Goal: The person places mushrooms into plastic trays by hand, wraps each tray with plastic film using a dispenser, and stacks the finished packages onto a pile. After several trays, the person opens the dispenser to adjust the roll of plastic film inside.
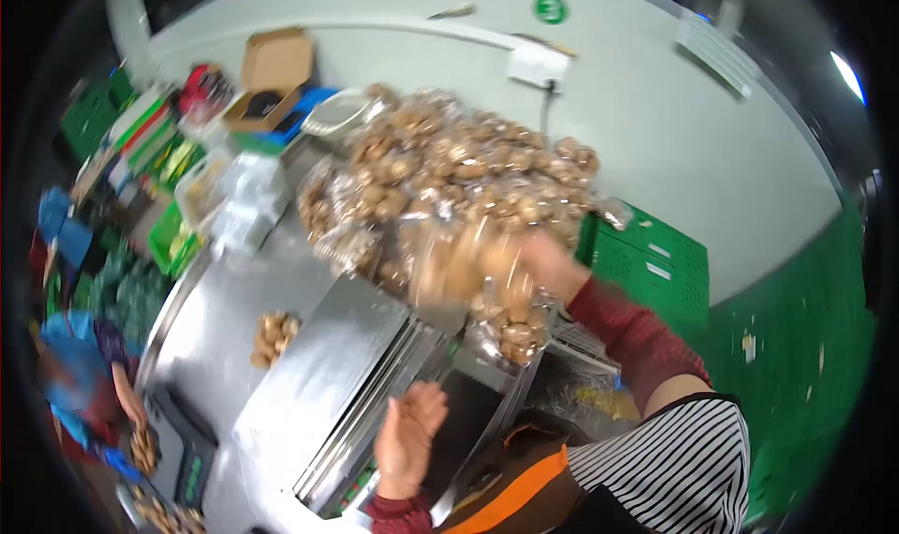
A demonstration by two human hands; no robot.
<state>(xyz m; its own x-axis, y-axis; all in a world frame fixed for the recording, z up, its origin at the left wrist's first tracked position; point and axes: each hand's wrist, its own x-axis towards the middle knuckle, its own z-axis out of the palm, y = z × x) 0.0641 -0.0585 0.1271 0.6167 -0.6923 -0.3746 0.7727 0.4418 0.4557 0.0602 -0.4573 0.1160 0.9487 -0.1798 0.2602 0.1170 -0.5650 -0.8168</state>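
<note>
My right hand (552, 267) is smeared by motion at the front of a large heap. It grips a clear bag of brown mushrooms (459, 267), blurred as well. My left hand (410, 437) is held above the near side of a metal wrapping machine (328, 356), fingers stretched out and holding nothing. Behind the right hand, clear bags of brown mushrooms (459, 159) are piled against the wall. Another filled bag (515, 337) lies just below that hand, by the machine's end.
Loose mushrooms (274, 337) lie on the steel table (201, 318). A co-worker (84, 384) stands at left beside a dark scale (183, 440). Green crates (655, 267) stand right of the heap. An open cardboard box (276, 75) and a white basket (337, 112) sit behind.
</note>
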